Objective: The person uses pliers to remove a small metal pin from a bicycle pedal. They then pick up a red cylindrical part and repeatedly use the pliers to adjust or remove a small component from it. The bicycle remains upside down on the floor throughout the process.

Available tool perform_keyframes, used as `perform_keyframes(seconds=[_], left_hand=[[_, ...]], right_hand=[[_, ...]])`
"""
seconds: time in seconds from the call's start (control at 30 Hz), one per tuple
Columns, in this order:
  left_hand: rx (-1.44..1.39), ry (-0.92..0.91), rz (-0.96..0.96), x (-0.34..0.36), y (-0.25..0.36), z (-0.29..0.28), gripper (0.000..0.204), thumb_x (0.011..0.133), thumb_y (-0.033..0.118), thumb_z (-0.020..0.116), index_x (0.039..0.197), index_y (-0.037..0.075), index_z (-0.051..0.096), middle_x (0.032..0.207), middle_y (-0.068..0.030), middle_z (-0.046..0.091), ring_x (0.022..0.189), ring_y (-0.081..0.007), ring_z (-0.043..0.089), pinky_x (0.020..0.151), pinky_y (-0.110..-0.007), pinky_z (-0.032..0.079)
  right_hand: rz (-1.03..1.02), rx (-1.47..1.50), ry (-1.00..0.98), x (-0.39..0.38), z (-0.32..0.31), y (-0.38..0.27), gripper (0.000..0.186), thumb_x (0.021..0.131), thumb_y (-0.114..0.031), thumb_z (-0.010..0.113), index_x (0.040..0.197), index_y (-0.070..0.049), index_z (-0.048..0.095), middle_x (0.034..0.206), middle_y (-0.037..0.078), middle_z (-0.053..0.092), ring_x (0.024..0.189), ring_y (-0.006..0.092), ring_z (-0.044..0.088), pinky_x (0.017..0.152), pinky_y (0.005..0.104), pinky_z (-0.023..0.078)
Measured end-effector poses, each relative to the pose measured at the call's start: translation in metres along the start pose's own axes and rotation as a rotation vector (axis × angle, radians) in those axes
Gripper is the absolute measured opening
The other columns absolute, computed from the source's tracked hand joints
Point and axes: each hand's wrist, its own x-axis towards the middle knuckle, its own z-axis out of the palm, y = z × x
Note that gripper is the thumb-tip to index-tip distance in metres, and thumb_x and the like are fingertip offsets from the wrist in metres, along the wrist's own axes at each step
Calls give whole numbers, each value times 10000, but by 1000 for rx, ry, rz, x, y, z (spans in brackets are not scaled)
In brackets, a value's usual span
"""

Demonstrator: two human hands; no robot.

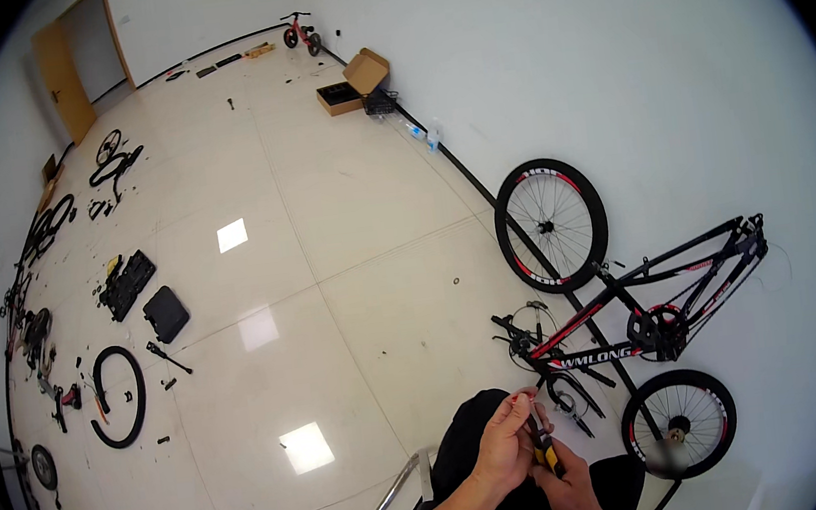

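Observation:
In front of my lap, my left hand (502,446) is closed, thumb and fingers pinched around something small with a hint of red at the tips; what it is I cannot make out. Close beside it on the right, my right hand (567,487) grips a hand tool with black-and-yellow handles (551,455). The dark head of this tool points up between my hands, partly hidden by the fingers. Just beyond them a black-and-red bicycle frame (592,320) leans at the wall, with its fork (573,399) and a tangle of handlebar parts (523,338) close to my hands.
One bicycle wheel (546,227) leans on the wall behind the frame, another (679,424) stands nearer on the right. Tool cases (167,314), a loose tyre (141,401) and scattered bike parts lie at left. An open cardboard box (343,106) sits far off by the wall.

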Motion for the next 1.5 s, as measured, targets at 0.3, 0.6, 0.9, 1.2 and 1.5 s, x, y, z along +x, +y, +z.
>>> perform_keyframes(seconds=[0.3,0.6,0.9,1.2,1.5], left_hand=[[120,-62,-5,-5,7,5,274,1066,274,557,1238,64,596,963,-63,643,861,-171,615,813,-303,516],[167,-156,25,-3,12,4,296,1063,276,563,1247,47,599,1022,-78,666,903,-166,639,822,-308,530],[150,-256,-27,-6,21,13,494,1040,310,587,1435,27,495,1252,-195,662,925,-208,679,907,-409,572],[123,-269,-89,-5,28,19,496,1067,317,531,1473,49,435,1293,-167,615,1053,-257,634,927,-423,545],[79,-286,-33,-3,26,15,515,1053,283,558,1510,113,394,1294,-185,603,1085,-279,634,955,-453,536]], right_hand=[[1,10,25,0,1,-6,200,925,-11,646,1116,38,612,803,25,600,649,90,514,601,255,437],[162,380,-66,0,-2,-20,196,946,-38,632,1129,26,601,788,41,592,640,100,523,574,246,429],[237,854,-148,-11,-16,-26,310,980,-102,610,1255,27,551,975,139,640,715,181,583,599,315,462],[102,470,-157,-6,-15,-22,287,1016,-121,574,1240,59,579,1076,153,673,874,205,664,756,329,549],[83,497,-146,-7,-12,-24,250,1042,-123,563,1224,45,596,1031,110,686,881,183,676,788,313,569]])
